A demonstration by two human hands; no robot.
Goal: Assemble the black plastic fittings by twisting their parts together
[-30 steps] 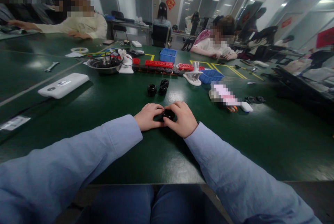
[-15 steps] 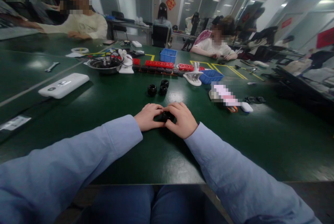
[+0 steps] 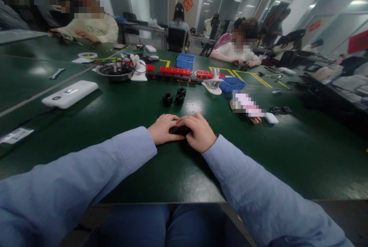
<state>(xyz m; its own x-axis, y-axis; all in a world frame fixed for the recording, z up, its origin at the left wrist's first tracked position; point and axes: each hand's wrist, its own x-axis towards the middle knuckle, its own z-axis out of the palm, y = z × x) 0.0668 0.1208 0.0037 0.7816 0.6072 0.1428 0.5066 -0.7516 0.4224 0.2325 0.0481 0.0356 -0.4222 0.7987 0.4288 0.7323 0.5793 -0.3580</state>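
Between both hands is a dark, rounded part (image 3: 180, 130), mostly covered by fingers; its exact kind cannot be made out. My left hand (image 3: 164, 129) grips it from the left, thumb along the near side and fingers over the far side. From the right, my right hand (image 3: 200, 132) curls its fingers over the top of the same part, thumb tucked at the near side. Beyond the hands, small black wheel-like parts stand on the green table (image 3: 129, 109): one on the left (image 3: 167, 99) and two close together on the right (image 3: 180, 98).
A white power bank-like box (image 3: 70, 94) with a cable lies left. Farther back are a metal bowl (image 3: 115, 73), red blocks in a row (image 3: 175, 71), white stands (image 3: 213, 85) and blue bins (image 3: 185, 61). A phone-like pink item (image 3: 248, 103) lies right. Other people sit across the table.
My right hand's fingers and thumb have shifted round the dark part, which appears turned. My left hand stays in place. At the far left, a co-worker's arm has drawn back.
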